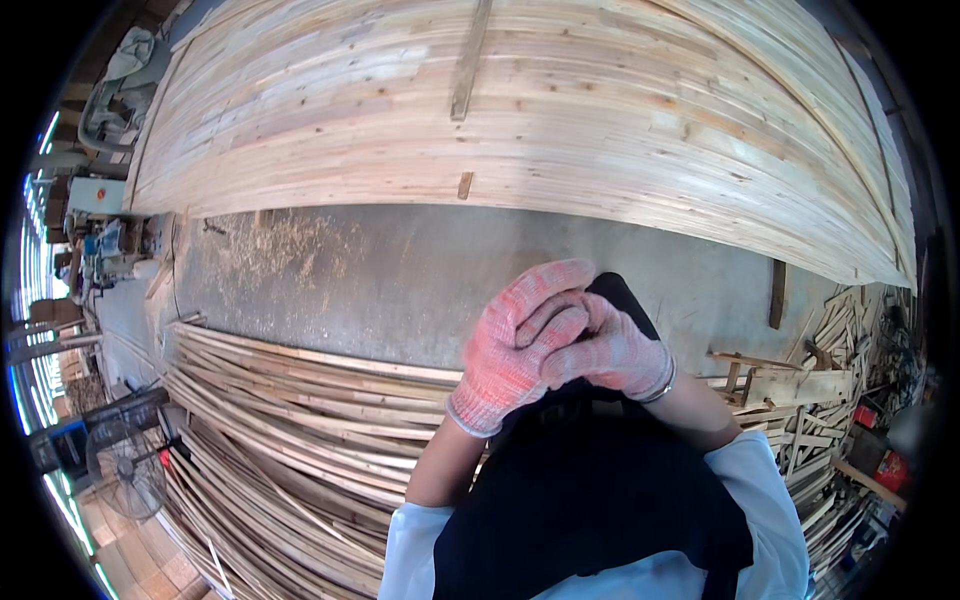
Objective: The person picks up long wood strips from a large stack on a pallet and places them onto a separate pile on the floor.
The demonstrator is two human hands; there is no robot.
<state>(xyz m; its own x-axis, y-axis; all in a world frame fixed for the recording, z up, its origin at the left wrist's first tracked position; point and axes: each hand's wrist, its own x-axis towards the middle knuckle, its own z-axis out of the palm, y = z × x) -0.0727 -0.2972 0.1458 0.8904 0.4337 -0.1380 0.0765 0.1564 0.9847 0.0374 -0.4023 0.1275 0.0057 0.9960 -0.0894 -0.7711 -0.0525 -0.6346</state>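
Both my hands wear pink-and-white knit gloves and meet in front of my dark apron (590, 490). My left hand (505, 350) comes up from the lower left, its fingers curled over the fingers of my right hand (620, 352). The right hand is closed, with a thin bracelet at its wrist. Neither hand holds a tool or a piece of wood. What the fingers do where they overlap is hidden. Below the hands lies a stack of long thin wood strips (300, 400).
A large panel of joined pale boards (520, 110) spans the top, with two small wood pieces lying on it. Grey concrete floor (400, 270) with sawdust lies between panel and strips. A floor fan (125, 465) stands lower left and scrap wood (830, 370) is piled at right.
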